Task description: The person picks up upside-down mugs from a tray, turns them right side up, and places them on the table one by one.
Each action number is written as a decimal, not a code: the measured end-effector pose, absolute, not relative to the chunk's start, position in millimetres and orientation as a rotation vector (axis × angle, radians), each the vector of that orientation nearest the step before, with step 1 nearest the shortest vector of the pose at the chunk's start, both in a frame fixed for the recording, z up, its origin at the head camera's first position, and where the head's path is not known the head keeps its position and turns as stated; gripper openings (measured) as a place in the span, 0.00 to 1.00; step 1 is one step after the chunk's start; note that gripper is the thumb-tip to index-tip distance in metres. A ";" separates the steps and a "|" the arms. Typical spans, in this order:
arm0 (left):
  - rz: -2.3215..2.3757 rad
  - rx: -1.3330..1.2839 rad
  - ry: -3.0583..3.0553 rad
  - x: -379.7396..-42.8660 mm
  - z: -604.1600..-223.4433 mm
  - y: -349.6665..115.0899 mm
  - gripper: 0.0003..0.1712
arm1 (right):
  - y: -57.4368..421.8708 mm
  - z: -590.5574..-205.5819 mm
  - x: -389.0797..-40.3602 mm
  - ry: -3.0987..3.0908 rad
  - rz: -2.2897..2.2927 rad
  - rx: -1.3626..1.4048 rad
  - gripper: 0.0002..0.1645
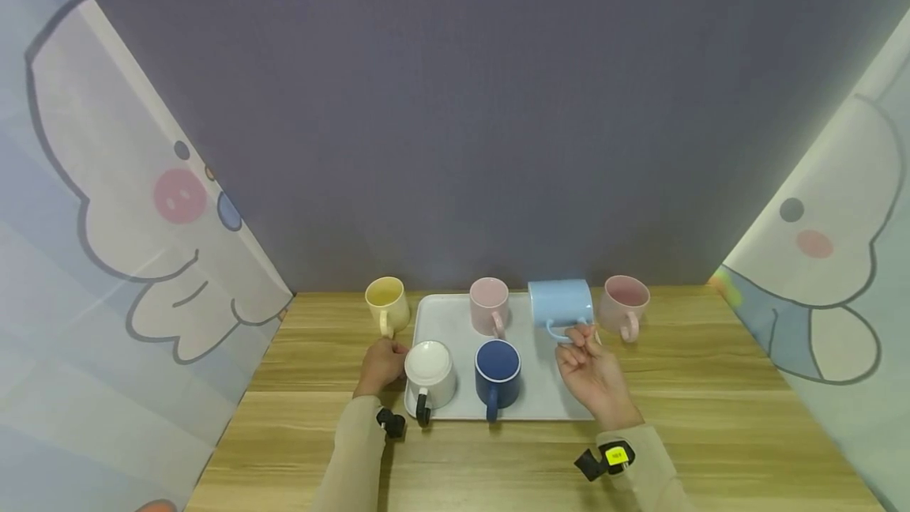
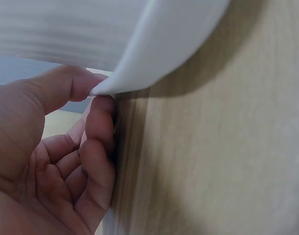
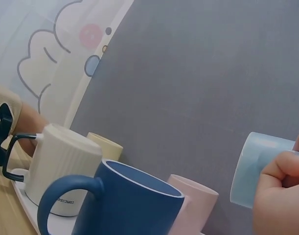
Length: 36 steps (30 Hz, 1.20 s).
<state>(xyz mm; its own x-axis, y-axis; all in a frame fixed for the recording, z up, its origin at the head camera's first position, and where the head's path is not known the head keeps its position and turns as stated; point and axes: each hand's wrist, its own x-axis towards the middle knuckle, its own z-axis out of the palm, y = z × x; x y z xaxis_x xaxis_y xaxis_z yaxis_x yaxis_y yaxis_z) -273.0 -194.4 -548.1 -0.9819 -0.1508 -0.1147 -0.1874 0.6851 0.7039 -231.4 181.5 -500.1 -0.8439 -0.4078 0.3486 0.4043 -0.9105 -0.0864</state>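
Observation:
My left hand [image 1: 384, 366] pinches the left rim of the white tray [image 2: 164, 44], thumb above and fingers below in the left wrist view. My right hand [image 1: 596, 378] grips the handle of a light blue mug [image 1: 560, 303], which lies tipped sideways above the tray's back right corner. On the tray [image 1: 547, 401] stand a white mug [image 1: 430, 374] with a black handle, a dark blue mug [image 1: 498, 378] and a pale pink mug [image 1: 487, 306]. The white mug is closest to the left hand. In the right wrist view the right fingers partly cover the light blue mug [image 3: 252, 171].
A yellow mug [image 1: 388, 305] stands on the wooden table [image 1: 455, 464] left of the tray. Another pink mug [image 1: 622, 308] stands to the right, close beside the light blue one. A grey wall panel [image 1: 455, 141] rises behind, with cartoon-printed cloths at both sides.

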 end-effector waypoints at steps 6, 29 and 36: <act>1.212 -0.308 2.842 -272.9 -547.2 -191.9 0.08 | 179.1 -498.7 -230.5 -0.047 -2.664 -0.482 0.29; 1.533 -0.262 3.066 -243.3 -501.7 -171.6 0.08 | 165.9 -493.5 -225.6 -0.116 -2.647 -0.498 0.31; 1.779 -0.004 2.958 -230.6 -457.8 -117.0 0.06 | 160.3 -488.7 -223.3 -0.151 -2.622 -0.516 0.27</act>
<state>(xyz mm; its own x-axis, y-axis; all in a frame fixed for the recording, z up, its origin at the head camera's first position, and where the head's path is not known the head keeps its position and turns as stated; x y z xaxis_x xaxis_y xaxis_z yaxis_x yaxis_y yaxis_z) -230.6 -117.0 -457.8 -0.9523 -0.1594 0.2603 0.1552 0.4814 0.8627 -223.3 160.3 -488.7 -0.8234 -0.4186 0.3831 0.4598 -0.8878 0.0182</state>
